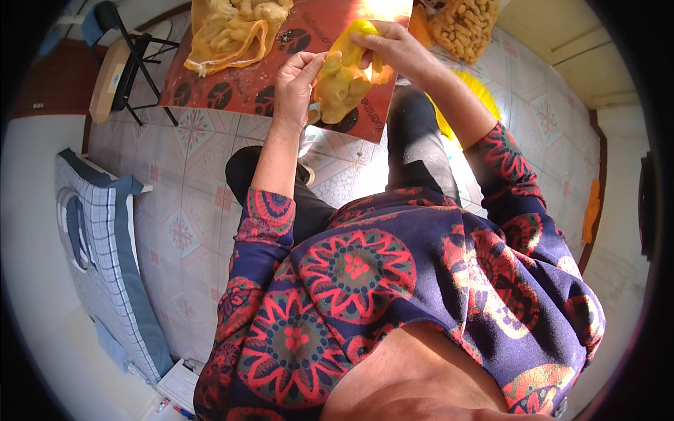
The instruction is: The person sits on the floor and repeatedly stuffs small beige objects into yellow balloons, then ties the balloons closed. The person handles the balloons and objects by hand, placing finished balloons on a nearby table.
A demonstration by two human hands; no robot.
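A small yellow mesh bag [345, 79] hangs between my hands over the near edge of a red-brown printed board [231, 94]. Pale knobbly pieces, perhaps ginger root, fill its lower part. My right hand [392, 50] grips the bag's gathered upper end, thumb on top. On its left side, my left hand [299, 87] pinches the mesh between thumb and fingertips. A larger orange mesh bag [231, 39] lies on the board to the left, its mouth loose, with similar pale lumps inside.
Right of the board is another mesh bag [463, 31] of small brown pieces. Something bright yellow [474, 94] sits below it, partly behind my right forearm. A black folding chair [134, 68] holding a cardboard box [108, 84] stands left. Checked cloth [95, 221] covers furniture along the left wall.
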